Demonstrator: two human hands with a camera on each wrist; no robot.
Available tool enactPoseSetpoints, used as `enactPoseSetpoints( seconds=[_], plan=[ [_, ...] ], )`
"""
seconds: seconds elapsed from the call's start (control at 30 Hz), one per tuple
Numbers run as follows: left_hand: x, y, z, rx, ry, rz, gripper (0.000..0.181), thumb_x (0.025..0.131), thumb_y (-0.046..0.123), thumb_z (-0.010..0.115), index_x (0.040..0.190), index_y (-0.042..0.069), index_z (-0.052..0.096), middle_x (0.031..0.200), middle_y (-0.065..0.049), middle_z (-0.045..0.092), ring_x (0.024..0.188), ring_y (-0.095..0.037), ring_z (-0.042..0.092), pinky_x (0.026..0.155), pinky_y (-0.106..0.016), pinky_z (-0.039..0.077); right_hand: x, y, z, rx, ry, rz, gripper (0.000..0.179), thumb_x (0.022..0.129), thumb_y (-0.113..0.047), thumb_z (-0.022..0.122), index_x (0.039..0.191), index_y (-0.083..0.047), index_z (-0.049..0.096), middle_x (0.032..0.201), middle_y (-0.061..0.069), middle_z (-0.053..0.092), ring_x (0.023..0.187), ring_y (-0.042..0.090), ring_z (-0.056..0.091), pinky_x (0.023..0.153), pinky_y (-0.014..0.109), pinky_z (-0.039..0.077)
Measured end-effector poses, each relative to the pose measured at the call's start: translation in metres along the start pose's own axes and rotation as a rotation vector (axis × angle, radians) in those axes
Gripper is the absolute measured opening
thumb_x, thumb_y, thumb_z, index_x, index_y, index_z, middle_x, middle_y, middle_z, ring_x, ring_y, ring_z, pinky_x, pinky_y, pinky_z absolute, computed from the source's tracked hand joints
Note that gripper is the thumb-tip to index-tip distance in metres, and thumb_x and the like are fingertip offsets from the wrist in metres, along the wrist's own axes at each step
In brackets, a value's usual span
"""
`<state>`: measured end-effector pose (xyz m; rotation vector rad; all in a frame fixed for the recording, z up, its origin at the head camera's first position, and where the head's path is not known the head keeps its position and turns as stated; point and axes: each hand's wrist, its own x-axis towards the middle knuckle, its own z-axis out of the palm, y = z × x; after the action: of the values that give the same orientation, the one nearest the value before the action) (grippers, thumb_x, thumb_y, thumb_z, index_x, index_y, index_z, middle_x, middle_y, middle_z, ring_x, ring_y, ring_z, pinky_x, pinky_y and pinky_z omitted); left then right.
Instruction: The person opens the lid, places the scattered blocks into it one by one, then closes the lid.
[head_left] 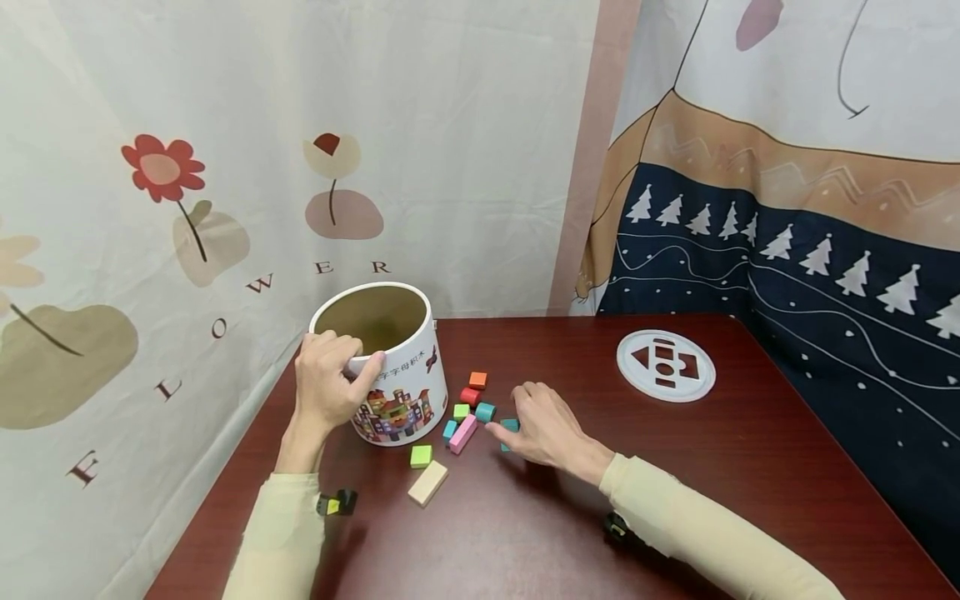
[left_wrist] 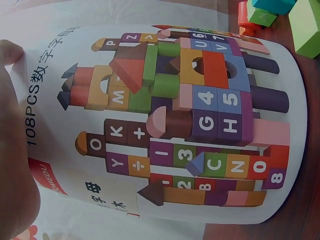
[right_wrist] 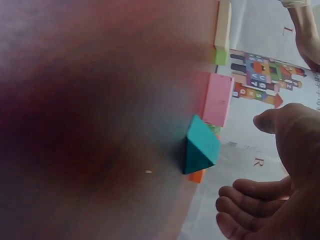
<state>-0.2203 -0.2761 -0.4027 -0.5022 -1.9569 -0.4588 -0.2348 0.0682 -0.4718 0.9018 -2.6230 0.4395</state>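
Note:
In the head view my left hand (head_left: 326,379) grips the near rim of a white bucket (head_left: 405,408), thumb outside and fingers over the edge. The bucket stands at the table's far left, printed with a castle of letter blocks. My right hand (head_left: 551,425) holds nothing, its fingers loosely bent beside a teal triangular block (right_wrist: 202,147) that it partly hides in the head view. A gap shows between hand and block in the right wrist view. Left of this hand lie a teal cylinder (head_left: 485,412), a pink block (head_left: 462,434) and a red cylinder (head_left: 469,396).
An orange block (head_left: 477,380), green blocks (head_left: 422,456) and a plain wooden block (head_left: 428,483) lie by the bucket. Farther right on the table (head_left: 750,467) rests a white round lid (head_left: 666,365) with shaped holes. Printed curtains (head_left: 465,167) hang behind.

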Motion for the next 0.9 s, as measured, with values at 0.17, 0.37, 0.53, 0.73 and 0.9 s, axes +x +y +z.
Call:
enactPoseSetpoints(
  seconds=[0.17, 0.37, 0.53, 0.73, 0.9],
  plan=[
    [0.000, 0.000, -0.001, 0.007, -0.016, -0.004, 0.046, 0.094, 0.039, 0.063, 0.064, 0.009, 0.047, 0.057, -0.005, 0.044, 0.060, -0.025, 0.039, 0.074, -0.051, 0.035, -0.005, 0.005, 0.008, -0.002, -0.044, 0.047, 0.053, 0.093, -0.056, 0.085, 0.083, -0.007, 0.067, 0.071, 0.002, 0.054, 0.066, 0.014, 0.050, 0.060, 0.028, 0.047],
    [0.000, 0.001, -0.001, 0.013, -0.025, -0.012, 0.046, 0.095, 0.039, 0.063, 0.064, 0.009, 0.047, 0.057, -0.006, 0.044, 0.060, -0.026, 0.039, 0.074, -0.051, 0.035, -0.004, 0.006, 0.015, 0.024, -0.110, 0.108, 0.056, 0.093, -0.060, 0.084, 0.074, -0.014, 0.059, 0.067, -0.002, 0.046, 0.060, 0.012, 0.046, 0.054, 0.027, 0.040],
    [-0.001, 0.000, -0.001, 0.005, -0.011, -0.012, 0.046, 0.094, 0.040, 0.063, 0.064, 0.010, 0.045, 0.056, -0.005, 0.043, 0.060, -0.026, 0.038, 0.074, -0.050, 0.035, -0.001, 0.004, 0.019, 0.019, -0.133, 0.140, 0.060, 0.092, -0.062, 0.085, 0.069, -0.018, 0.051, 0.066, -0.003, 0.041, 0.057, 0.012, 0.041, 0.052, 0.027, 0.036],
    [-0.001, 0.000, 0.001, -0.004, 0.001, -0.007, 0.046, 0.094, 0.041, 0.063, 0.064, 0.011, 0.046, 0.056, -0.005, 0.044, 0.059, -0.025, 0.038, 0.073, -0.051, 0.034, 0.003, 0.003, 0.023, 0.023, -0.172, 0.168, 0.059, 0.092, -0.062, 0.085, 0.070, -0.018, 0.053, 0.067, -0.003, 0.041, 0.057, 0.011, 0.040, 0.051, 0.026, 0.033],
    [-0.001, 0.001, 0.001, -0.003, -0.002, -0.014, 0.046, 0.094, 0.041, 0.063, 0.064, 0.010, 0.046, 0.056, -0.005, 0.044, 0.059, -0.025, 0.038, 0.074, -0.051, 0.034, 0.004, 0.004, 0.025, 0.044, -0.155, 0.128, 0.049, 0.092, -0.049, 0.087, 0.075, -0.017, 0.054, 0.069, -0.004, 0.042, 0.060, 0.010, 0.043, 0.053, 0.027, 0.036]
  ],
)
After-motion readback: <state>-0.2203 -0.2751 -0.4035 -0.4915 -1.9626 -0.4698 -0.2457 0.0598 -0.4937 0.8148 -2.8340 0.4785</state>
